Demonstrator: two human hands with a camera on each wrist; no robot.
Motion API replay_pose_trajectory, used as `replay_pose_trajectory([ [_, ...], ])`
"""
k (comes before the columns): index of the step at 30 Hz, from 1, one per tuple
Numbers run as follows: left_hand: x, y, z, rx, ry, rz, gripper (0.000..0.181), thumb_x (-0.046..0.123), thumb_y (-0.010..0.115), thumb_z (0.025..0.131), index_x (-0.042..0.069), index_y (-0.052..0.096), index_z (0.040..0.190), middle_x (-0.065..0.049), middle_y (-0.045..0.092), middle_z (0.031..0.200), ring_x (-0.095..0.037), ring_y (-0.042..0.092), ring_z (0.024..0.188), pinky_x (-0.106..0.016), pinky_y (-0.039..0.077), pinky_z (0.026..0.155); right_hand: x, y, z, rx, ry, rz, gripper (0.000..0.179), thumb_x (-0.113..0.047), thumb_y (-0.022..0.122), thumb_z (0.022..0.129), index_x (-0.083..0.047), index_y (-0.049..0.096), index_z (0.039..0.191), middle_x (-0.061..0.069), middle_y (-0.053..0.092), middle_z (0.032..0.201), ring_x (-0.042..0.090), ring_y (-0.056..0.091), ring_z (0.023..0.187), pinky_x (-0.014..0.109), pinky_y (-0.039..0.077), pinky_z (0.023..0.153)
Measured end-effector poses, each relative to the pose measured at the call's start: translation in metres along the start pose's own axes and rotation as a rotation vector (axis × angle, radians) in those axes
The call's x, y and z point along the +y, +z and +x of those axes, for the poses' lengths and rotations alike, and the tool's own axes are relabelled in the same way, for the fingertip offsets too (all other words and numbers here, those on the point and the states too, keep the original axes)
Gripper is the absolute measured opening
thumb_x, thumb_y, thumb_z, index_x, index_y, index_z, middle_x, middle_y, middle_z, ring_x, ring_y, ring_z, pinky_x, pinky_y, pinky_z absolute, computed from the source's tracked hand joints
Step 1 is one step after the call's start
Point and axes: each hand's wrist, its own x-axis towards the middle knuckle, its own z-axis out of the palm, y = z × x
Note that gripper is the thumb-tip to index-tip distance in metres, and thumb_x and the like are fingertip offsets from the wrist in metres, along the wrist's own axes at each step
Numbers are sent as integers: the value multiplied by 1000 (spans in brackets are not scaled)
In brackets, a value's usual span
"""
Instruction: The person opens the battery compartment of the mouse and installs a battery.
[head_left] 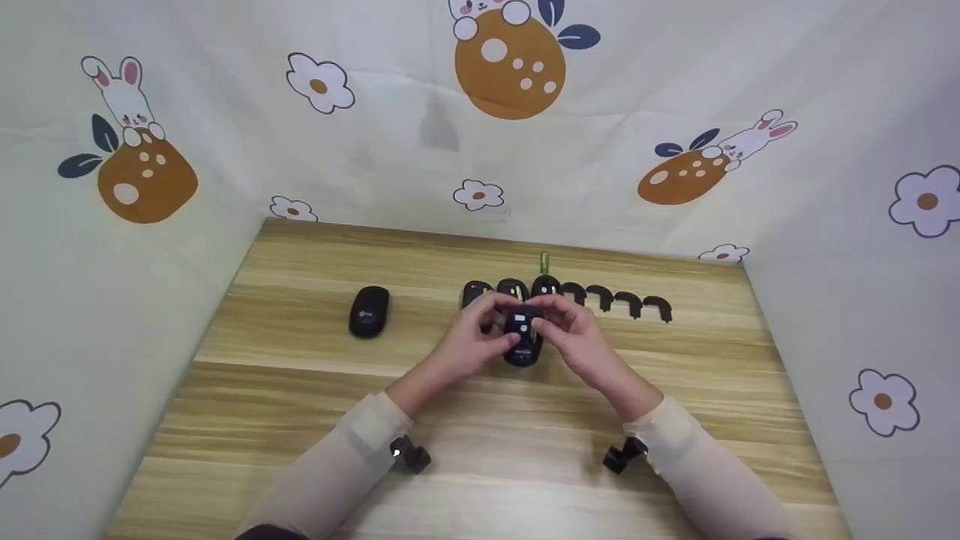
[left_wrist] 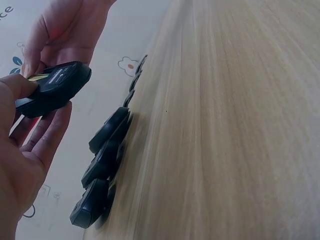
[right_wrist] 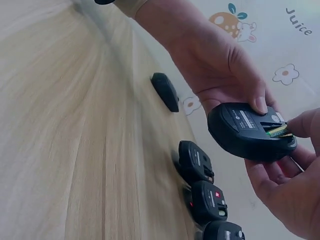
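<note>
A black computer mouse (head_left: 523,354) is held up off the table with its underside up. In its battery slot a green-and-yellow battery (right_wrist: 278,131) shows. My left hand (head_left: 469,341) grips the mouse from the left, thumb on the underside beside the slot. From the right, my right hand (head_left: 585,341) holds the same mouse, its thumb at the battery and fingers beneath the body. Behind the hands, more upturned mice (left_wrist: 102,162) lie in a row, partly hidden by the fingers in the head view.
Left of the row lies another black mouse (head_left: 369,311), right side up. To the right are several curved black cover pieces (head_left: 658,308) in a line. A loose green battery (head_left: 544,262) lies behind the row. Patterned cloth walls (head_left: 405,165) border the wooden table (head_left: 300,420).
</note>
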Motion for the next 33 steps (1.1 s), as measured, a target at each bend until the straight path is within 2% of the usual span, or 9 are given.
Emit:
replay_pose_trajectory([
  [6,1,2,1,-12,-9,-1,47,3,84,96,7,66,139,-7,66,128,-30,69,104,-55,64,94,4,-1,0,14,-87,-93,25,8,64,105,11,68,129,23,74,127,20,74,117,33,60,105],
  [13,-2,0,1,-12,-28,-9,48,1,83,95,7,66,140,-9,68,124,-33,69,104,-54,62,96,5,0,-1,7,-178,-207,26,7,65,106,8,70,131,22,72,128,24,74,116,33,62,102],
  [16,-3,-1,2,-13,-35,-4,48,2,83,95,8,66,140,-8,69,120,-31,70,103,-51,63,94,7,-1,0,11,-167,-219,27,5,66,106,6,70,133,21,74,127,25,74,116,33,62,102],
  [22,-1,-2,3,-19,-68,-18,48,4,82,97,8,66,141,-10,71,117,-28,70,100,-34,64,85,5,-7,-1,-20,-127,-229,33,-1,70,106,-2,71,139,16,73,129,26,75,115,38,63,102],
  [25,1,-3,3,-13,-81,-33,48,4,81,97,8,65,142,-12,71,121,-29,71,101,-32,64,84,3,-10,-3,-80,-179,-284,48,-5,79,101,-2,65,148,13,66,136,27,72,117,39,62,104],
  [29,2,-6,3,3,-100,-52,49,4,80,98,8,64,144,-14,68,132,-30,72,107,-36,67,85,1,-14,-6,-183,-275,-426,84,-13,92,91,-5,50,163,12,53,153,28,64,125,40,58,108],
  [33,2,-9,3,12,-116,-71,50,4,79,98,9,64,146,-15,64,141,-30,73,110,-41,69,85,-1,-16,-10,-238,-285,-523,110,-14,99,81,-16,37,172,10,40,166,27,53,142,41,52,117],
])
